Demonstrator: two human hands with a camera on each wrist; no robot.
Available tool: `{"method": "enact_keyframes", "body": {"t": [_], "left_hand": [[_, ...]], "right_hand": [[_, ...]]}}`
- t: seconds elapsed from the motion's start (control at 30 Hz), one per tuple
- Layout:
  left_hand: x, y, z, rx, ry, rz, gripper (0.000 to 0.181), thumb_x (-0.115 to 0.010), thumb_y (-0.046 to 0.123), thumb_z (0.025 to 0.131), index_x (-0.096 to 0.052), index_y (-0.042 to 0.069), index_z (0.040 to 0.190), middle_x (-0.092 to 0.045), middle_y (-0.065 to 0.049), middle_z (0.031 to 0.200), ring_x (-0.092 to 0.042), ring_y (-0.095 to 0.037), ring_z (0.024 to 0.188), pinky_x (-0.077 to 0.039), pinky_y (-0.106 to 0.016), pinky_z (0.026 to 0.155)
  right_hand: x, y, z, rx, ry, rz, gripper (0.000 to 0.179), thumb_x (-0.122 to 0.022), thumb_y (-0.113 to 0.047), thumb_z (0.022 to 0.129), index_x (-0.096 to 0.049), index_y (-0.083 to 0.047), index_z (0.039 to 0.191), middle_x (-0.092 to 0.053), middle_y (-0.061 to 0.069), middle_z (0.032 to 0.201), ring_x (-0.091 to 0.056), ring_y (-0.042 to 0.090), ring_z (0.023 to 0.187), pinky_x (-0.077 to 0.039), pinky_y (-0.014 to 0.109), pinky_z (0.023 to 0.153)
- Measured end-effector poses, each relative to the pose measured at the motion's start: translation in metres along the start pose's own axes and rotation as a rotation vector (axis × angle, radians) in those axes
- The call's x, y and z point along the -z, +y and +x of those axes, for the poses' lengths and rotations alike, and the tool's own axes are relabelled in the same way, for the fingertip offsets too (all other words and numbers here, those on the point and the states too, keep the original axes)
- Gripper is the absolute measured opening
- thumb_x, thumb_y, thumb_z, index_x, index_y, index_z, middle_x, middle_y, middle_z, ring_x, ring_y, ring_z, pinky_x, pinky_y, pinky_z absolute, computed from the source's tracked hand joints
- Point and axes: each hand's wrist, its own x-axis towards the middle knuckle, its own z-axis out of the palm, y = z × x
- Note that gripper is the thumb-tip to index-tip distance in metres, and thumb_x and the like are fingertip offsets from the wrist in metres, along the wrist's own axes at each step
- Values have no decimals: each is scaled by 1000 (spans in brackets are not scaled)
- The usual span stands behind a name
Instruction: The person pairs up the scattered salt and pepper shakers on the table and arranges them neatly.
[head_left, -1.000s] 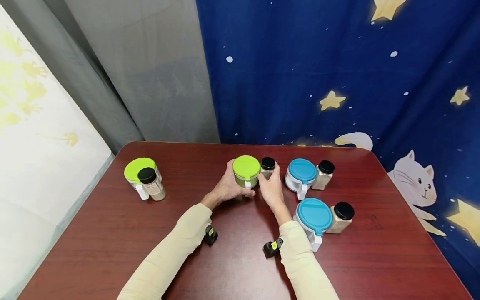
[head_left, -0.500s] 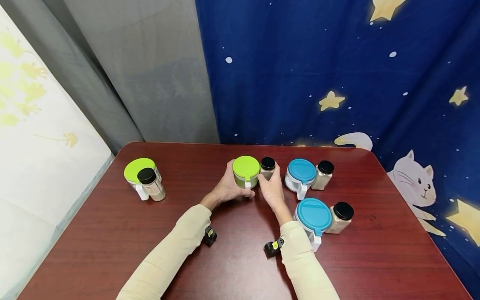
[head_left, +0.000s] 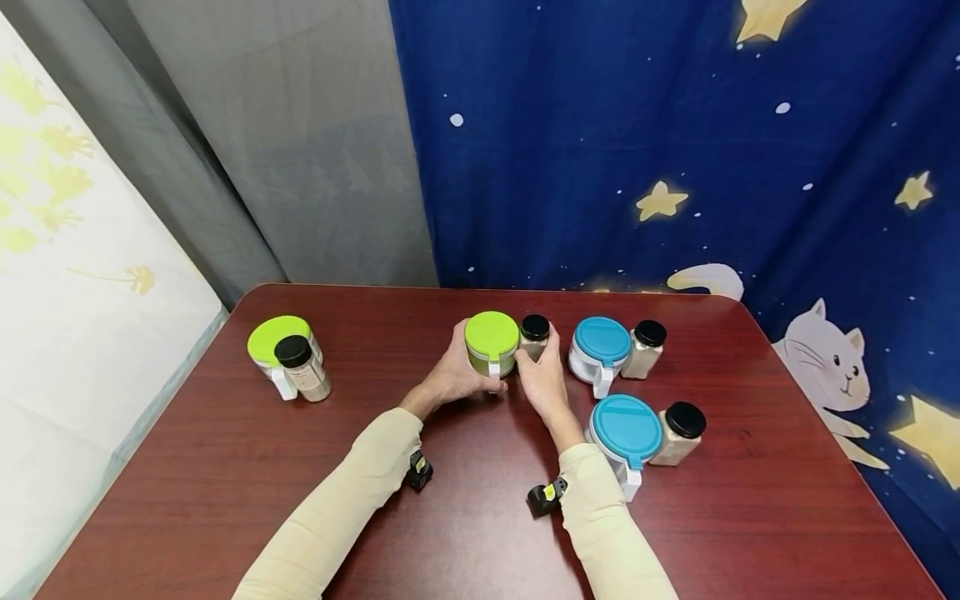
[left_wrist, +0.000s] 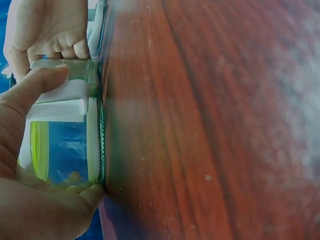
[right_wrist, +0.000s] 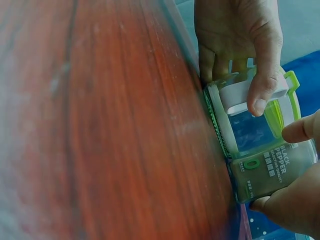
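Note:
Near the far edge of the table, my left hand grips a clear seasoning jar with a lime-green lid. Its thumb lies across the white handle and its other fingers reach round the far side. Right beside that jar is a black-capped pepper bottle, labelled "BLACK PEPPER" in the right wrist view. My right hand holds this bottle between thumb and fingers. Jar and bottle stand side by side on the table, and the hands cover parts of both.
Two blue-lidded jars, one farther back and one nearer, stand to the right, each beside a black-capped bottle. Another green-lidded jar with a shaker bottle stands at the left. Curtains hang behind the table.

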Motion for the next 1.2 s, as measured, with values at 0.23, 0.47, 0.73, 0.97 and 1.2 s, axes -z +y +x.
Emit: {"method": "enact_keyframes", "body": {"t": [0.23, 0.47, 0.73, 0.97, 1.2], "left_hand": [[0, -1, 1, -15, -9, -2, 118, -94, 2, 63, -18, 6, 153, -46, -18, 141, -47, -32, 125, -34, -48, 111], [0, -1, 1, -24, -12, 19, 118, -95, 0, 61, -19, 4, 152, -48, -19, 139, -49, -32, 124, -35, -45, 110], [3, 0, 2, 11, -16, 74, 132, -97, 11, 63, -9, 5, 160, -40, -21, 151, -43, -33, 133, -30, -47, 114], [4, 1, -3, 41, 42, 49, 138, -97, 25, 67, 1, 13, 163, -25, -18, 161, -33, -29, 144, -28, -49, 116], [13, 5, -9, 4, 27, -1, 124, -93, 15, 71, -9, 11, 163, -25, -21, 161, -30, -32, 147, -28, -51, 116]], "right_hand": [[2, -2, -4, -1, 3, 5, 74, -60, -15, 94, -24, -7, 158, -49, 20, 146, -47, 32, 132, -33, 46, 112], [1, -1, -4, -14, 1, 12, 76, -60, -14, 96, -18, -4, 159, -45, 21, 149, -44, 31, 136, -30, 45, 114], [-1, -6, -4, -26, 37, -7, 82, -61, -16, 92, -16, -4, 159, -39, 22, 155, -41, 31, 139, -29, 44, 115], [-1, -13, -6, 118, 179, 140, 74, -61, -12, 93, -25, -9, 157, -32, 8, 161, -27, 18, 148, -26, 40, 117], [-2, -23, -8, 318, 291, 317, 58, -52, 6, 92, -37, -2, 148, -41, 6, 154, -32, 14, 145, -23, 37, 118]]}}
